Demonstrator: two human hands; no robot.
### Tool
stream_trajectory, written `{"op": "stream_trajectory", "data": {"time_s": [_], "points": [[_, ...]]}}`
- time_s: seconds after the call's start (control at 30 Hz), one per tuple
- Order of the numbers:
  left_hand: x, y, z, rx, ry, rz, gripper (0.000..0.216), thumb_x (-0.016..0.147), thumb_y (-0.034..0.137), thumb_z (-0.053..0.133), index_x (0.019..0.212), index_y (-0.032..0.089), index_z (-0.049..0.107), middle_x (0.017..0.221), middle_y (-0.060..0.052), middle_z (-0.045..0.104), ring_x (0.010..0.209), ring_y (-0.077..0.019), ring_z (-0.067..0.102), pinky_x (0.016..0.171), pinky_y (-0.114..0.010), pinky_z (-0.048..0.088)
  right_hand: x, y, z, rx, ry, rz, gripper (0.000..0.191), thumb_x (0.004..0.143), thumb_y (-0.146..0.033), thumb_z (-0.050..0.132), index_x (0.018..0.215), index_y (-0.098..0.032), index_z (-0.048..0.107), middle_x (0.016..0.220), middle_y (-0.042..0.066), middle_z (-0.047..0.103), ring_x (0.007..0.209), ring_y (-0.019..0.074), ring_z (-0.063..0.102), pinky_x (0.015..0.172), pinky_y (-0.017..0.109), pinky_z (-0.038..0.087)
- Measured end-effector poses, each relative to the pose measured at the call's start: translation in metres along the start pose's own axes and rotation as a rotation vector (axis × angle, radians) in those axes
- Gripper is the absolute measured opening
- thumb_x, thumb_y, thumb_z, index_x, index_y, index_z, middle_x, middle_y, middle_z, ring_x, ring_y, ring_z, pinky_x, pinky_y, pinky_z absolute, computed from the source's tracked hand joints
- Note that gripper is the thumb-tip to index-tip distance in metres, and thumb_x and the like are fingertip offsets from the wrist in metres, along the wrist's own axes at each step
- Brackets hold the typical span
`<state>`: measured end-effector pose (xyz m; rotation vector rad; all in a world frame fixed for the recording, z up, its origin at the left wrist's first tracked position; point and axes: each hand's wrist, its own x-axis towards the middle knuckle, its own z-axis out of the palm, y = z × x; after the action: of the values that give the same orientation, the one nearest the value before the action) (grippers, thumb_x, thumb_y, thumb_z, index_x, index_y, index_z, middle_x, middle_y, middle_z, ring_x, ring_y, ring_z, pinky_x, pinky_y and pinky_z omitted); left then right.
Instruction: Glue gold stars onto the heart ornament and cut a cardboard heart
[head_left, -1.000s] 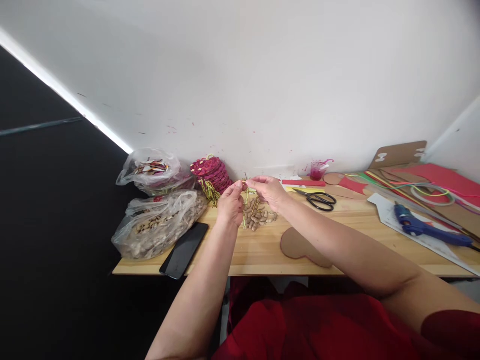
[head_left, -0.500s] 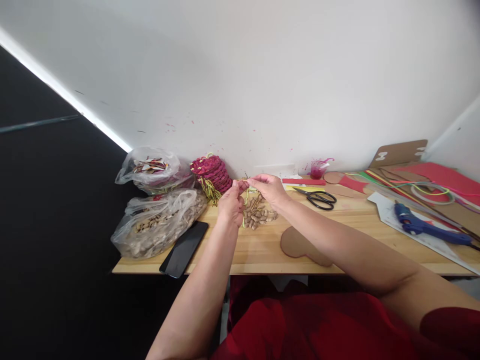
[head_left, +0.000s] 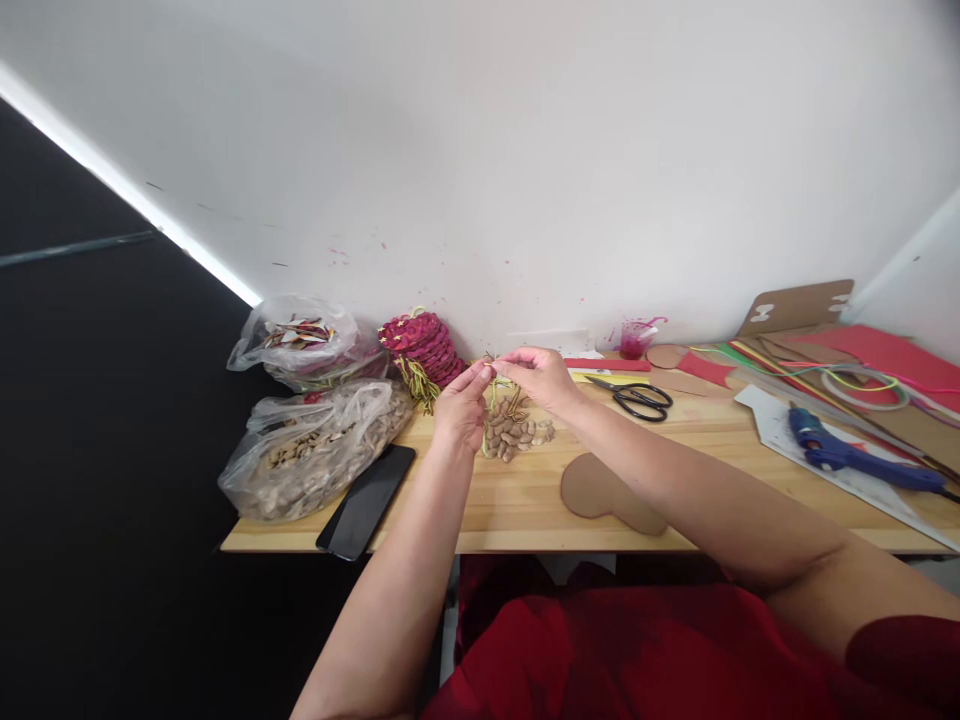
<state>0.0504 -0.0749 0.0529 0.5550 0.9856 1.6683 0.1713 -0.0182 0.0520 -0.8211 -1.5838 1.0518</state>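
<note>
My left hand (head_left: pixel 461 408) and my right hand (head_left: pixel 538 380) meet fingertip to fingertip above a small pile of tan shells (head_left: pixel 517 432) on the wooden table (head_left: pixel 525 500). Both pinch a thin yellow-green cord (head_left: pixel 493 380) that hangs down into the pile. What else sits between the fingertips is too small to make out. A stack of woven magenta pieces (head_left: pixel 421 345) stands just left of the hands, against the wall.
Two plastic bags (head_left: pixel 315 450) lie at the left with a black phone (head_left: pixel 366 500) beside them. A brown cardboard cutout (head_left: pixel 607 492) lies near the front edge. Black scissors (head_left: pixel 637 398), a blue glue gun (head_left: pixel 855 455) and coloured paper sheets are at the right.
The hands stay together over the shell pile, with only small shifts of the fingers on the cord. The camera view has moved slightly.
</note>
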Motion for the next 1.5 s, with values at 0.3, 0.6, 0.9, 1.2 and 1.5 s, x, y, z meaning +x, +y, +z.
{"op": "stream_trajectory", "data": {"time_s": [0.3, 0.6, 0.9, 1.2, 1.5], "points": [[0.003, -0.004, 0.0, 0.027, 0.008, 0.048, 0.039, 0.061, 0.024, 0.09, 0.095, 0.011, 0.075, 0.065, 0.002, 0.065, 0.036, 0.0013, 0.026, 0.034, -0.017, 0.012, -0.001, -0.009, -0.008, -0.219, -0.023, -0.033, 0.021, 0.076, -0.037, 0.072, 0.081, -0.018, 0.08, 0.068, 0.001, 0.071, 0.063, 0.0144, 0.058, 0.062, 0.027, 0.042], [0.007, -0.007, -0.001, 0.059, 0.013, 0.083, 0.043, 0.058, 0.029, 0.092, 0.093, 0.011, 0.075, 0.065, 0.001, 0.066, 0.037, 0.0006, 0.027, 0.035, -0.019, 0.012, -0.001, -0.011, -0.01, -0.309, -0.026, -0.079, 0.022, 0.078, -0.037, 0.07, 0.082, -0.018, 0.08, 0.067, 0.001, 0.071, 0.062, 0.0137, 0.058, 0.061, 0.025, 0.04], [0.005, -0.006, -0.002, 0.067, 0.01, 0.114, 0.043, 0.056, 0.034, 0.092, 0.088, 0.011, 0.073, 0.066, 0.002, 0.065, 0.037, 0.001, 0.026, 0.035, -0.018, 0.011, -0.004, -0.018, -0.012, -0.383, -0.058, -0.062, 0.022, 0.079, -0.037, 0.07, 0.08, -0.018, 0.08, 0.062, -0.001, 0.066, 0.059, 0.0122, 0.054, 0.058, 0.025, 0.036], [0.008, -0.006, -0.007, 0.086, -0.009, 0.167, 0.048, 0.052, 0.038, 0.093, 0.087, 0.011, 0.074, 0.063, 0.004, 0.062, 0.038, 0.0006, 0.027, 0.035, -0.019, 0.01, -0.006, -0.021, -0.012, -0.419, -0.095, -0.112, 0.015, 0.081, -0.03, 0.068, 0.078, -0.018, 0.076, 0.07, 0.001, 0.07, 0.064, 0.0139, 0.058, 0.063, 0.026, 0.041], [0.008, -0.006, -0.007, 0.083, -0.047, 0.19, 0.039, 0.052, 0.034, 0.094, 0.08, 0.013, 0.077, 0.071, -0.002, 0.07, 0.051, -0.0036, 0.048, 0.045, -0.017, 0.032, -0.005, -0.022, -0.011, -0.475, -0.102, -0.165, 0.012, 0.08, -0.025, 0.065, 0.077, -0.017, 0.073, 0.067, 0.0, 0.067, 0.063, 0.0126, 0.056, 0.061, 0.025, 0.039]]}}
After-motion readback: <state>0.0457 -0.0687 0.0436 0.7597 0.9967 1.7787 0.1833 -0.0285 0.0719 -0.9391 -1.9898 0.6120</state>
